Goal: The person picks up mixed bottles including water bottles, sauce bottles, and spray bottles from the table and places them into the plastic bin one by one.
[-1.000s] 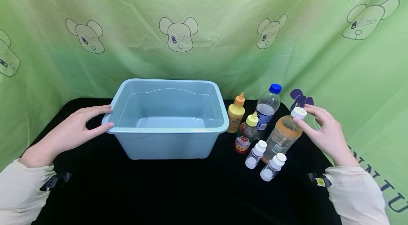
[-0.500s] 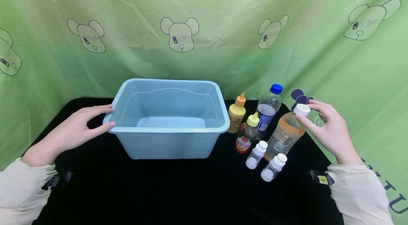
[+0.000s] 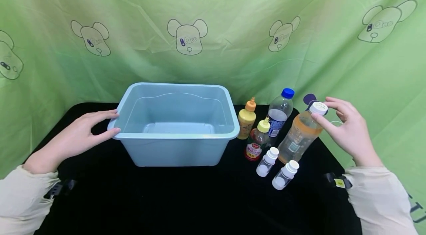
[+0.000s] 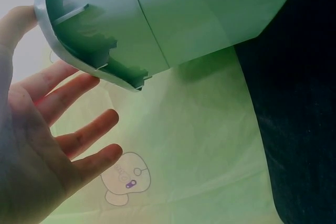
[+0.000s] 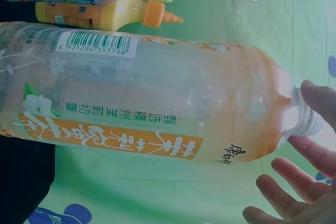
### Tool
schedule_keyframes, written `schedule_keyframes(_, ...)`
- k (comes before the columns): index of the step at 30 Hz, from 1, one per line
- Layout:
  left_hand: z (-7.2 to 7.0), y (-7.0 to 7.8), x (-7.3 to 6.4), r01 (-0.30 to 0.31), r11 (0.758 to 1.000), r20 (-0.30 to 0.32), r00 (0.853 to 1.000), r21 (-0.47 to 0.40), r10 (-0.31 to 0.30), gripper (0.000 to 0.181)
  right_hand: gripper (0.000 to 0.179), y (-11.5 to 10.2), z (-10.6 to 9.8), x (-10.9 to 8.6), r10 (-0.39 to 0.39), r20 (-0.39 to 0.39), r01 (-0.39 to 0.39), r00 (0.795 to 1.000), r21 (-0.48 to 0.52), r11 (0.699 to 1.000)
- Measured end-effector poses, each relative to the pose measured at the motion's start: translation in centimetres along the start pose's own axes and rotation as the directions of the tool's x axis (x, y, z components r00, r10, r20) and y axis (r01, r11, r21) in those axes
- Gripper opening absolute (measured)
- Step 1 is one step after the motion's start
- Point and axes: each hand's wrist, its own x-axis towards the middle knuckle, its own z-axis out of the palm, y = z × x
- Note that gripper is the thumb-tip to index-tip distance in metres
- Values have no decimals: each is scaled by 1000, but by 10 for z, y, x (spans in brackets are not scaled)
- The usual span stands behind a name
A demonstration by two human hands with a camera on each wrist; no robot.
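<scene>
My right hand [image 3: 351, 127] pinches a large clear tea bottle [image 3: 299, 137] at its white-capped neck between thumb and forefinger. The bottle leans with its cap toward the right; the right wrist view shows its orange label and barcode, and the other fingers spread away from it. At the left end of a light blue plastic tub [image 3: 176, 151], my left hand [image 3: 78, 138] touches the rim with thumb and fingertips, its fingers fairly straight. Seen in the left wrist view, the fingertips [image 4: 89, 81] lie right at the tub's rim.
Beside the tub stand a yellow squeeze bottle [image 3: 245, 122], a red sauce bottle [image 3: 255, 142] with a yellow nozzle, and a blue-capped bottle [image 3: 279, 114]. Two small white-capped bottles [image 3: 267, 163] are in front. A green printed curtain [image 3: 139, 61] hangs behind the black-covered table [image 3: 166, 201].
My right hand has moved up and to the right with the tea bottle, whose base now appears higher. The left hand stays at the tub's rim.
</scene>
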Motion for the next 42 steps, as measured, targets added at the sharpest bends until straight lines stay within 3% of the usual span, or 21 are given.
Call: schedule_keyframes(42, -1, 0, 2, -36, 999, -11, 999, 19, 36, 48, 32, -58, -30, 41, -90, -119, 101, 989, 91, 991)
